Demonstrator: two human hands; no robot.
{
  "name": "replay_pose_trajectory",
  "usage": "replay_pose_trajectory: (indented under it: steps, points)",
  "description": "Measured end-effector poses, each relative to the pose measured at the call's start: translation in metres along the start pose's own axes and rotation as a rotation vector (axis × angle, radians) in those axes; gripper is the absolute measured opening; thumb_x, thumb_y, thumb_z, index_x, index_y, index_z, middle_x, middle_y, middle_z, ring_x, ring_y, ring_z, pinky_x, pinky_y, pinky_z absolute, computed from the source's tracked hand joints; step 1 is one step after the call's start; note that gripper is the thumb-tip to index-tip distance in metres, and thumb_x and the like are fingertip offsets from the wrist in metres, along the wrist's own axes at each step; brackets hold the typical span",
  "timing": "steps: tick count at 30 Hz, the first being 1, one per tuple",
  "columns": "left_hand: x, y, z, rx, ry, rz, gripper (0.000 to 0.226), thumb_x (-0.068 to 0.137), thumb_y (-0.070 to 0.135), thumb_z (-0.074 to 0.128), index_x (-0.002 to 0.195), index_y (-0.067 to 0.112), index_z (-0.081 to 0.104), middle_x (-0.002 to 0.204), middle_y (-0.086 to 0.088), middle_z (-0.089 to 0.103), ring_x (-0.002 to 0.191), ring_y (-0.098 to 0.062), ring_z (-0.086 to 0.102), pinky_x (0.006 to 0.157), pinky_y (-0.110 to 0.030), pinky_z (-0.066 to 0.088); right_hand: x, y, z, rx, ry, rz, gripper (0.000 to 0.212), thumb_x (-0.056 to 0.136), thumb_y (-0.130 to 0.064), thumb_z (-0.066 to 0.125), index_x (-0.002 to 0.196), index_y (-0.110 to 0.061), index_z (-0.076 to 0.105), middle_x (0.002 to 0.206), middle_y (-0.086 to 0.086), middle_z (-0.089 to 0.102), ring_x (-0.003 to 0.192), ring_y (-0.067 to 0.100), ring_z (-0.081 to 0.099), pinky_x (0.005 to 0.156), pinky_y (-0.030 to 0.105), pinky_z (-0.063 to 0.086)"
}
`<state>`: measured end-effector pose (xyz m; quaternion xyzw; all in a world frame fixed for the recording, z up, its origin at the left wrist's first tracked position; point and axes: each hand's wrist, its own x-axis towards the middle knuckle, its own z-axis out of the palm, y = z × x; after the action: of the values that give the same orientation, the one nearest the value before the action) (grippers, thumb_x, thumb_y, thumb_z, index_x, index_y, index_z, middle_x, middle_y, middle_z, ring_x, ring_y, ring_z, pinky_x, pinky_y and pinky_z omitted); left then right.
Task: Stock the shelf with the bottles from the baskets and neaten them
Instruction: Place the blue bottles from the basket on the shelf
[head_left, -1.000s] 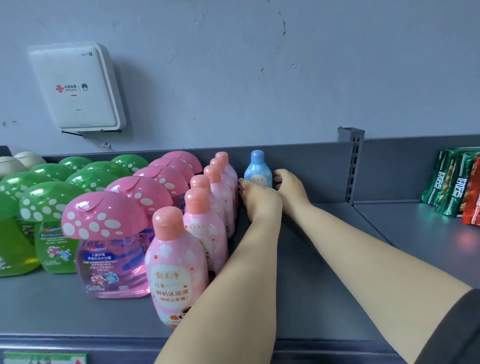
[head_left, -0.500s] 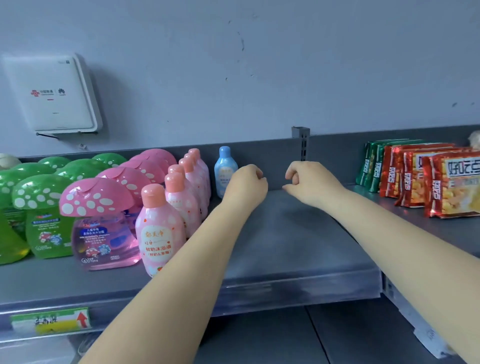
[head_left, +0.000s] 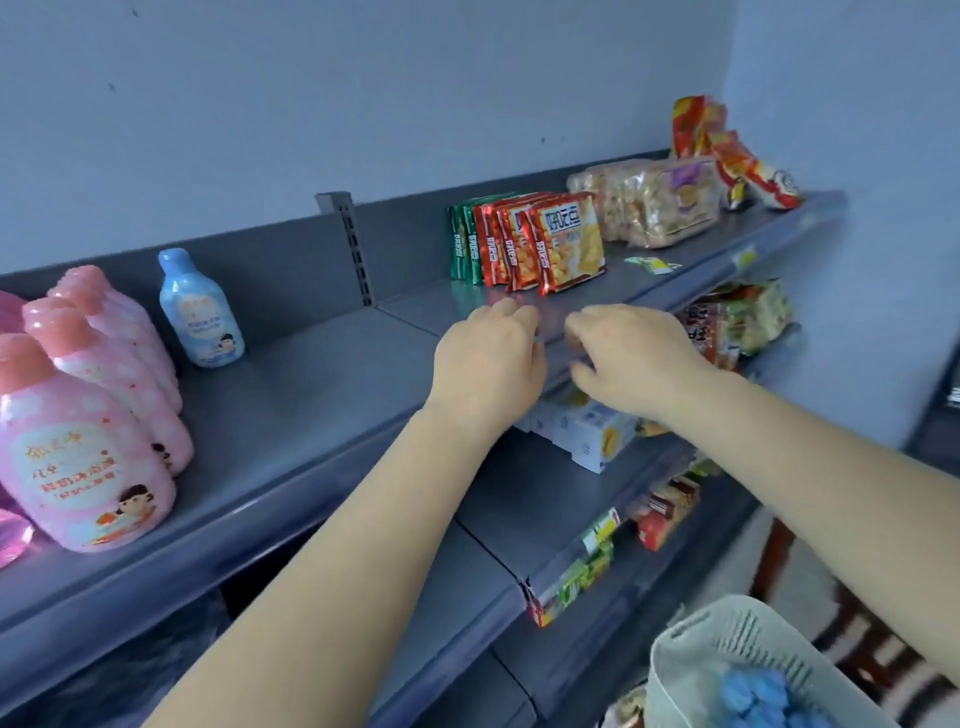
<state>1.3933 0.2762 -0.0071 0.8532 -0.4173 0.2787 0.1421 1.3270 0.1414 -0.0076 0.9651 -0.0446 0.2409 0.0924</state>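
Hovering over the bare middle of the grey top shelf (head_left: 322, 395), the left hand (head_left: 488, 364) and right hand (head_left: 631, 358) have drawn back and rightward from the blue bottle (head_left: 200, 312), which half a second ago stood just beside the left knuckles and now stands alone near the back panel, well apart from both. The view has swung right, bringing a pale slotted basket (head_left: 727, 644) into the lower right corner, blue bottle caps (head_left: 753, 696) visible inside it. A row of pink bottles (head_left: 88, 415) lines the shelf's left end; red and green snack packets (head_left: 530, 241) stand to the right. Both hands are palm-down, fingers loosely curled, gripping nothing, forearms extended side by side.
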Motion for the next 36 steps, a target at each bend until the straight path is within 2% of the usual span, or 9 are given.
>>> replay_pose_trajectory:
  steps: [4, 9, 12, 15, 17, 24, 30, 33, 36]
  points:
    - [-0.015, 0.054, 0.03, -0.053, -0.07, 0.152, 0.022, 0.092, 0.021, 0.044, 0.105, 0.009, 0.059, 0.105, -0.009, 0.058, 0.099, -0.03, 0.053, 0.067, -0.035, 0.033, -0.059, 0.031, 0.003, -0.073, -0.052, 0.09, 0.015, 0.09, -0.024, 0.047, 0.1, -0.012, 0.051, 0.107, 0.004, 0.057, 0.105, 0.026, 0.054, 0.068, 0.032, 0.034]
    - [-0.028, 0.118, 0.083, -0.206, -0.185, 0.316, 0.024, 0.087, 0.02, 0.044, 0.095, 0.005, 0.061, 0.098, -0.013, 0.061, 0.095, -0.034, 0.056, 0.066, -0.037, 0.04, -0.129, 0.07, 0.021, -0.084, -0.157, 0.214, 0.015, 0.09, -0.021, 0.046, 0.101, -0.012, 0.052, 0.106, 0.004, 0.057, 0.101, 0.026, 0.055, 0.063, 0.032, 0.033]
    - [-0.037, 0.154, 0.121, -0.243, -0.31, 0.35, 0.023, 0.089, 0.021, 0.045, 0.103, 0.009, 0.059, 0.105, -0.01, 0.059, 0.101, -0.03, 0.054, 0.067, -0.034, 0.037, -0.171, 0.094, 0.044, -0.04, -0.234, 0.281, 0.019, 0.089, -0.022, 0.048, 0.103, -0.011, 0.054, 0.107, 0.005, 0.058, 0.103, 0.026, 0.055, 0.065, 0.032, 0.033]
    - [-0.053, 0.184, 0.168, -0.294, -0.441, 0.334, 0.021, 0.089, 0.021, 0.047, 0.102, 0.01, 0.058, 0.106, -0.008, 0.057, 0.103, -0.028, 0.053, 0.069, -0.032, 0.035, -0.212, 0.115, 0.078, 0.042, -0.315, 0.364, 0.019, 0.088, -0.022, 0.049, 0.102, -0.011, 0.055, 0.104, 0.004, 0.058, 0.101, 0.025, 0.056, 0.066, 0.032, 0.033]
    - [-0.066, 0.199, 0.204, -0.322, -0.544, 0.32, 0.021, 0.089, 0.022, 0.047, 0.104, 0.012, 0.058, 0.106, -0.006, 0.057, 0.104, -0.025, 0.052, 0.07, -0.031, 0.036, -0.237, 0.125, 0.107, 0.085, -0.397, 0.431, 0.021, 0.088, -0.025, 0.049, 0.104, -0.012, 0.055, 0.105, 0.002, 0.058, 0.101, 0.023, 0.056, 0.068, 0.032, 0.038]
    - [-0.129, 0.225, 0.347, -0.409, -0.939, 0.171, 0.022, 0.086, 0.021, 0.052, 0.106, 0.017, 0.06, 0.111, -0.003, 0.059, 0.106, -0.025, 0.056, 0.084, -0.037, 0.047, -0.32, 0.139, 0.238, 0.374, -0.713, 0.726, 0.03, 0.087, -0.027, 0.053, 0.115, -0.017, 0.053, 0.116, 0.0, 0.057, 0.106, 0.023, 0.055, 0.081, 0.033, 0.044]
    - [-0.182, 0.225, 0.458, -0.384, -1.188, 0.082, 0.028, 0.083, 0.012, 0.056, 0.111, 0.01, 0.059, 0.115, -0.009, 0.058, 0.107, -0.027, 0.057, 0.089, -0.035, 0.046, -0.363, 0.139, 0.346, 0.459, -0.896, 0.753, 0.027, 0.091, -0.02, 0.05, 0.115, -0.009, 0.055, 0.114, 0.007, 0.059, 0.104, 0.028, 0.057, 0.088, 0.04, 0.047]
    - [-0.208, 0.227, 0.507, -0.349, -1.28, 0.054, 0.029, 0.085, 0.009, 0.055, 0.114, 0.008, 0.057, 0.114, -0.01, 0.059, 0.109, -0.028, 0.056, 0.091, -0.038, 0.046, -0.379, 0.14, 0.396, 0.465, -0.919, 0.726, 0.027, 0.09, -0.021, 0.05, 0.114, -0.009, 0.055, 0.114, 0.008, 0.058, 0.103, 0.028, 0.056, 0.087, 0.041, 0.048]
    - [-0.23, 0.236, 0.544, -0.366, -1.362, -0.013, 0.035, 0.085, 0.016, 0.06, 0.118, 0.006, 0.054, 0.117, -0.013, 0.057, 0.112, -0.03, 0.054, 0.09, -0.035, 0.043, -0.392, 0.135, 0.439, 0.489, -0.922, 0.735, 0.025, 0.089, -0.019, 0.053, 0.112, -0.009, 0.055, 0.114, 0.009, 0.058, 0.102, 0.027, 0.057, 0.082, 0.036, 0.047]
